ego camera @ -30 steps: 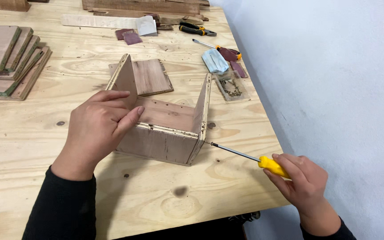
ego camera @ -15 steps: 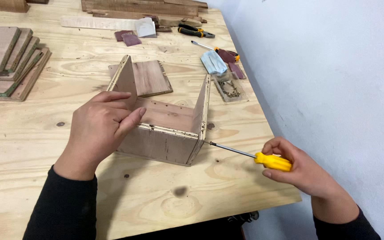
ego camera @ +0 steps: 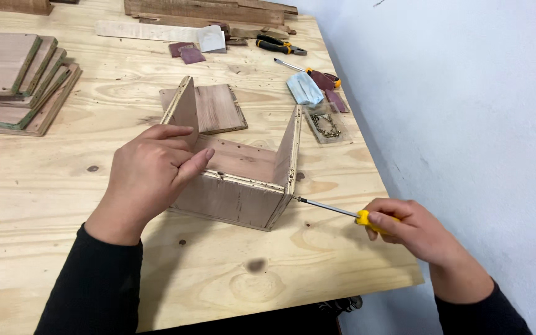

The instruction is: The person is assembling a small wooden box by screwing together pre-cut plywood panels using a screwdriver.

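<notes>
Left hand [ego camera: 150, 174], fingers loosely spread and flat, presses on the left wall of the open three-sided plywood box [ego camera: 237, 167] near mid pale wooden workbench [ego camera: 94, 260]. Right of the box, the yellow-handled screwdriver [ego camera: 342, 213] lies level, tip touching the box's lower right corner edge. Right hand [ego camera: 417, 232], furthest right, is closed around its handle.

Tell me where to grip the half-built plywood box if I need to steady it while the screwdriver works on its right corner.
Probably the box's left wall, taken from the left, where the left hand already presses. That upright panel gives a flat face opposite the screwdriver, held in the right hand, so a palm there braces against its push. The open top leaves the wall's edge free for fingers.
</notes>
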